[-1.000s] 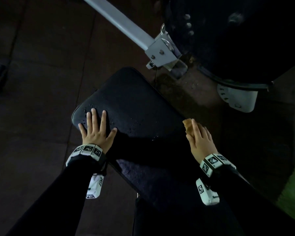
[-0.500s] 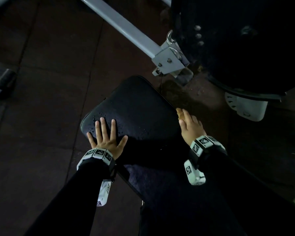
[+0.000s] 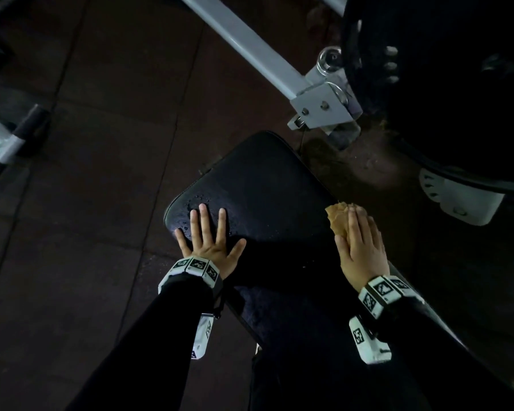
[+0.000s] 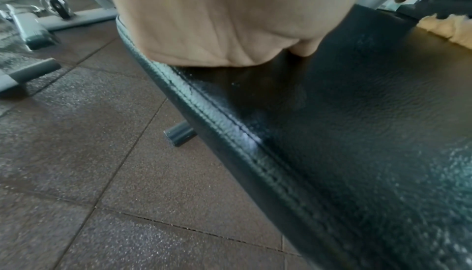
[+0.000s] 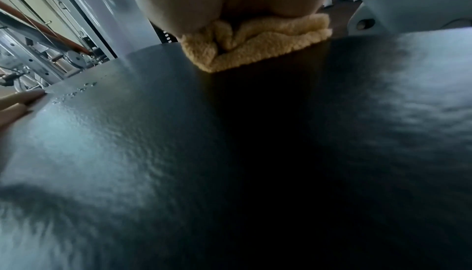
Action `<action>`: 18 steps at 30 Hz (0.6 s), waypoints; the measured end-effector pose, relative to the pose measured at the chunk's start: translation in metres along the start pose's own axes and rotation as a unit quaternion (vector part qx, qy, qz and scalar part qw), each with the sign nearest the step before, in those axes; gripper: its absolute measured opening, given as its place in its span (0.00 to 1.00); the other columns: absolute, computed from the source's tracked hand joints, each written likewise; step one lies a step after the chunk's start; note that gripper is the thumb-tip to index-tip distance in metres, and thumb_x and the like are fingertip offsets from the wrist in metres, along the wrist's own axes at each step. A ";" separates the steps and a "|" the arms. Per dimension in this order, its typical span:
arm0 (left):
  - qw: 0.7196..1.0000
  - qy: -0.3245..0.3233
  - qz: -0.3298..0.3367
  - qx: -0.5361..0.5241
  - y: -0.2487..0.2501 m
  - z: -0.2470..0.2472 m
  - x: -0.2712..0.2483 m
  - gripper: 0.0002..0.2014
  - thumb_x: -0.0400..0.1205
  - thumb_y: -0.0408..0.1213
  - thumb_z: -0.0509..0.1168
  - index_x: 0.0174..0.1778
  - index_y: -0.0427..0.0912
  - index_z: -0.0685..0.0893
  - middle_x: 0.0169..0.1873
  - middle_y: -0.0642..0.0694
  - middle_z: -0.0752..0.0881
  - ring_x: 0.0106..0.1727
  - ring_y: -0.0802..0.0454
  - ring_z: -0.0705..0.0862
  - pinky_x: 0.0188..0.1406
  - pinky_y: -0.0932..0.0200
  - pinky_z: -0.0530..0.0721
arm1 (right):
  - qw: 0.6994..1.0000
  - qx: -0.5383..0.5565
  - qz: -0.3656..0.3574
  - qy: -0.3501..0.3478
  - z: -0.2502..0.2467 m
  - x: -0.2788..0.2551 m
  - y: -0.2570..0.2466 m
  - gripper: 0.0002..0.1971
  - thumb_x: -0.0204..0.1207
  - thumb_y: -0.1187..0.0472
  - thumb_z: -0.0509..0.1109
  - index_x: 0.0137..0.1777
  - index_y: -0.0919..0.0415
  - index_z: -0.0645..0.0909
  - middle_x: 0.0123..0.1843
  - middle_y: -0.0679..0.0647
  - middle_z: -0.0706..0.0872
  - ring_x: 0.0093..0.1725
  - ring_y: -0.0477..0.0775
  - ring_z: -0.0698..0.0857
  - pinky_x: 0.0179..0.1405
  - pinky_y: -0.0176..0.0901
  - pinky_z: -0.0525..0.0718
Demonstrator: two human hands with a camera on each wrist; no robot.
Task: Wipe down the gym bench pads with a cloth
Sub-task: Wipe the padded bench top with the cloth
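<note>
A black padded bench pad runs away from me, with water droplets near its left end. My left hand lies flat on the pad's left edge, fingers spread and straight; its palm presses the stitched seam. My right hand lies flat over a folded yellow cloth at the pad's right edge, fingers straight on top of it. In the right wrist view the cloth is pressed between my palm and the pad. The far part of the cloth is hidden under my hand.
A grey steel bar with a bracket crosses beyond the pad. A large black padded part with a white cap stands at the right. Dark rubber floor tiles and other machine frames lie to the left.
My right hand with the cloth slid forward along the pad's right edge, then came back toward me; more of the cloth shows now. My left hand kept its place on the pad.
</note>
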State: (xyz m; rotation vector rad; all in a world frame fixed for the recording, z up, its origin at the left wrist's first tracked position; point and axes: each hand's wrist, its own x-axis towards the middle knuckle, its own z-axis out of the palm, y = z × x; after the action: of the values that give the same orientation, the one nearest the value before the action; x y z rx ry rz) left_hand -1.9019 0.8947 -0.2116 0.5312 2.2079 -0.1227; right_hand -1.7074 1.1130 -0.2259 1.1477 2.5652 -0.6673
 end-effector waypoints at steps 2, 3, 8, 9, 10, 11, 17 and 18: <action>1.000 0.000 0.001 -0.002 0.000 0.000 0.000 0.37 0.74 0.72 0.32 0.65 0.64 0.12 0.63 0.55 0.07 0.62 0.57 0.06 0.58 0.42 0.09 | 1.000 0.003 0.014 -0.006 0.000 0.011 -0.012 0.32 0.83 0.46 0.50 0.83 0.49 0.42 0.85 0.48 0.47 0.83 0.56 0.50 0.81 0.57 0.52; 1.000 -0.001 0.002 -0.005 0.000 0.000 -0.001 0.37 0.73 0.72 0.31 0.65 0.64 0.12 0.63 0.55 0.07 0.63 0.56 0.07 0.57 0.42 0.09 | 1.000 0.008 0.014 -0.005 -0.002 0.019 -0.019 0.31 0.83 0.46 0.49 0.83 0.48 0.43 0.85 0.47 0.47 0.83 0.56 0.51 0.81 0.57 0.52; 1.000 -0.001 0.006 -0.015 -0.002 0.002 0.001 0.37 0.70 0.74 0.28 0.63 0.65 0.10 0.64 0.54 0.08 0.64 0.56 0.07 0.54 0.44 0.06 | 0.999 0.011 -0.044 -0.024 -0.012 0.081 -0.072 0.29 0.85 0.49 0.48 0.83 0.50 0.45 0.85 0.49 0.48 0.82 0.59 0.55 0.81 0.54 0.55; 1.000 0.000 0.006 -0.017 -0.002 0.003 0.002 0.37 0.70 0.74 0.28 0.63 0.65 0.10 0.64 0.54 0.08 0.64 0.55 0.07 0.55 0.44 0.06 | 0.998 0.010 -0.051 -0.033 -0.014 0.094 -0.084 0.28 0.85 0.48 0.48 0.83 0.49 0.44 0.85 0.49 0.47 0.82 0.59 0.54 0.81 0.54 0.54; 1.000 0.005 0.006 -0.018 -0.003 0.004 0.002 0.37 0.70 0.74 0.28 0.63 0.65 0.10 0.64 0.54 0.08 0.64 0.55 0.07 0.55 0.44 0.06 | 0.997 0.007 -0.062 -0.038 -0.015 0.107 -0.097 0.28 0.85 0.49 0.47 0.83 0.48 0.44 0.85 0.48 0.46 0.82 0.59 0.53 0.81 0.54 0.53; 1.000 0.012 0.006 -0.019 -0.003 0.006 0.003 0.37 0.70 0.74 0.27 0.63 0.65 0.10 0.65 0.55 0.08 0.65 0.55 0.08 0.55 0.44 0.06 | 0.996 0.001 -0.077 -0.041 -0.016 0.118 -0.109 0.28 0.85 0.50 0.48 0.83 0.48 0.44 0.85 0.48 0.44 0.83 0.60 0.51 0.81 0.54 0.53; 0.999 0.027 0.014 -0.030 -0.005 0.008 0.003 0.37 0.69 0.75 0.26 0.65 0.67 0.12 0.66 0.56 0.09 0.68 0.56 0.10 0.56 0.44 0.06 | 0.974 -0.099 -0.197 -0.053 -0.007 0.135 -0.154 0.29 0.85 0.51 0.49 0.82 0.41 0.42 0.84 0.45 0.38 0.83 0.57 0.38 0.80 0.59 0.42; 0.999 0.027 0.015 -0.032 -0.005 0.008 0.003 0.37 0.69 0.74 0.27 0.64 0.67 0.11 0.66 0.56 0.09 0.67 0.56 0.09 0.56 0.44 0.06 | 0.966 -0.120 -0.223 -0.057 -0.003 0.125 -0.152 0.29 0.85 0.50 0.48 0.82 0.41 0.41 0.84 0.44 0.37 0.83 0.57 0.37 0.80 0.58 0.40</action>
State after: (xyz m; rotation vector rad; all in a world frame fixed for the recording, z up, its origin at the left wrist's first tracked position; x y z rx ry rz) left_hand -1.9003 0.8890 -0.2194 0.5366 2.2469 -0.0219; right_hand -1.9044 1.1051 -0.2277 0.4439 2.7264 -0.4726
